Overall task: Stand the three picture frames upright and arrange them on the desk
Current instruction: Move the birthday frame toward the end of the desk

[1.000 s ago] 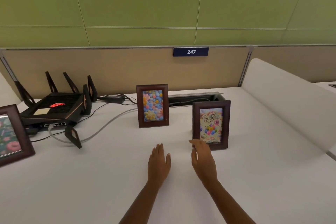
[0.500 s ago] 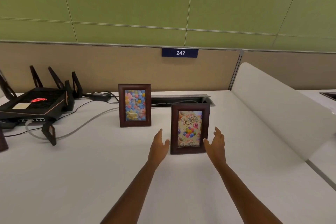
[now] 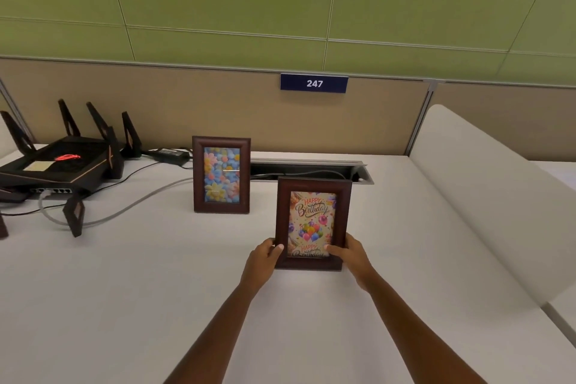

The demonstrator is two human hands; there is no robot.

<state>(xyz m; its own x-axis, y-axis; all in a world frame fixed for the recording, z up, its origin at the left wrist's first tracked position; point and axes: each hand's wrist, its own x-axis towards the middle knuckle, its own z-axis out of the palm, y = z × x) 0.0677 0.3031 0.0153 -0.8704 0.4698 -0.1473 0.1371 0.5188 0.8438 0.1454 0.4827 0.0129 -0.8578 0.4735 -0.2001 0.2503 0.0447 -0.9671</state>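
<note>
White counter (image 3: 124,305) filled the lower part of the picture, and both bare forearms reached up from the bottom edge toward the centre. Just right of centre, the left hand (image 3: 263,259) was clamped on the lower left edge of the birthday frame (image 3: 313,223), thumb on the front, while the right hand (image 3: 350,254) gripped the lower right edge, thumb across the glass. That dark wooden frame stood upright, its bottom edge at the counter, facing the camera! Behind it and to the left, apart from it, the flower frame (image 3: 221,174) stood upright too, untouched. A sliver of a third dark frame (image 3: 2,226) peeked in at the far left edge; too little showed to say how it stood. Farther back at upper left sat a black router (image 3: 59,162) with its antennas up and a grey cable (image 3: 131,206) trailing across the counter. At the back, a cable tray (image 3: 311,170) ran along the partition under the blue 247 sign (image 3: 314,83).
</note>
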